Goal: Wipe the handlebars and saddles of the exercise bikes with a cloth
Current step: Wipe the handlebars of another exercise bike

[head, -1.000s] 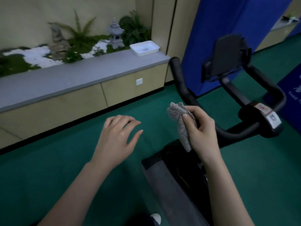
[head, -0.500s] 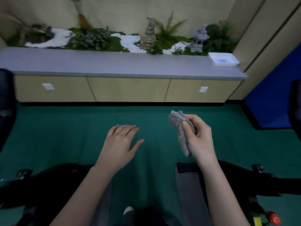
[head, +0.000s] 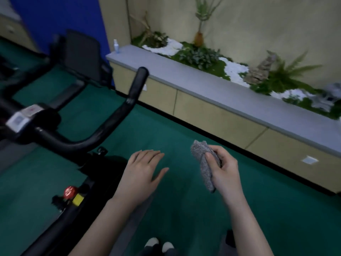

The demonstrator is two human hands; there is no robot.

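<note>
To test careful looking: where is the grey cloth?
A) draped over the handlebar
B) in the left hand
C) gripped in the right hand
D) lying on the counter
C: the right hand grips the grey cloth, apart from the handlebar; the left hand holds nothing.

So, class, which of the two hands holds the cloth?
The right hand, which grips the grey cloth; the left hand is spread flat and holds nothing.

Bare left hand [head: 142, 174], bare right hand [head: 224, 172], bare forearms [head: 103, 222]. Right of the exercise bike [head: 77, 143], pale-toed shoes [head: 151, 242] show under dark trousers [head: 156, 251].
</note>
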